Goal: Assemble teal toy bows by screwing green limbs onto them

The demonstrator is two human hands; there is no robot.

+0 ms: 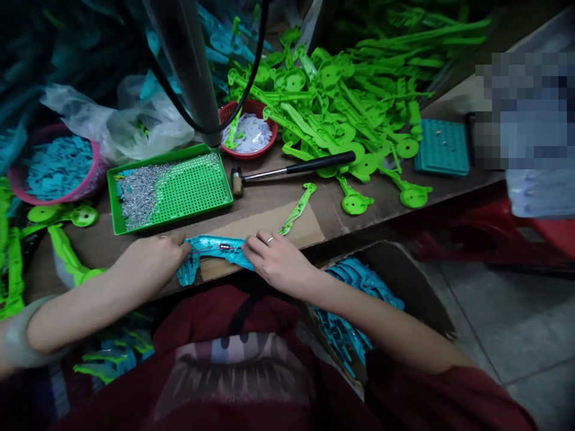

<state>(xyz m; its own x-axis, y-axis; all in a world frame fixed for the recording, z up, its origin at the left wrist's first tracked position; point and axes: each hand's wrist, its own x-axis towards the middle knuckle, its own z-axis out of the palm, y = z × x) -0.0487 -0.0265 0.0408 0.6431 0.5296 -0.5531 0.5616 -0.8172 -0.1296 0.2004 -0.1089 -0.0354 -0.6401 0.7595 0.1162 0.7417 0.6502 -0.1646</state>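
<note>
Both hands press on a teal plastic part (215,248) lying at the near edge of the wooden bench (269,206). My left hand (153,260) grips its left end. My right hand (278,260), with a ring on one finger, holds its right end with the fingertips. A small metal piece sits on the part between the hands. A single green plastic arm (297,209) lies on a cardboard sheet (265,224) just beyond my right hand.
A green tray (173,188) with a heap of small metal pins stands behind my left hand. A hammer (291,169), a red bowl (249,129) of white bits, a green parts pile (341,102), a teal block (442,146), a box of teal parts (354,299).
</note>
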